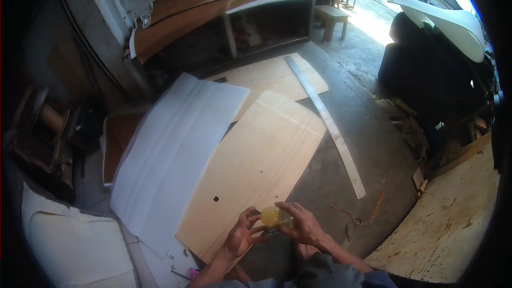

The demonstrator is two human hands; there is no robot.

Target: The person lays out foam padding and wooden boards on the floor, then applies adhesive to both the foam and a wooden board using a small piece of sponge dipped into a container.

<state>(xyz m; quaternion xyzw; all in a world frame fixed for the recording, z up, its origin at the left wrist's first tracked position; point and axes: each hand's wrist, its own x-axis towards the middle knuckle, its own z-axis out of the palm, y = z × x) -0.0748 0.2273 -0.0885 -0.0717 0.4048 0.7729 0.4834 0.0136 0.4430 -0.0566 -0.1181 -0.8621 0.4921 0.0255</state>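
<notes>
Low in the view, my right hand [303, 224] is closed around a small see-through yellow container [270, 216]; its exact kind is hard to make out. My left hand [241, 236] is just left of it, fingers spread and curved toward the container; whether they touch it I cannot tell. Below both hands lies the near end of a pale plywood panel [261, 144], with pencil lines and a dark hole. A white foam sheet [178, 144] overlaps its left side.
Another plywood piece [272, 77] lies behind, crossed by a long metal ruler [333, 128]. Brown upholstery material [202, 8] covers a cabinet at the back. A wooden stool [332, 17] stands near the doorway. At right are a worn board [442, 224] and thin brown scraps [352, 218].
</notes>
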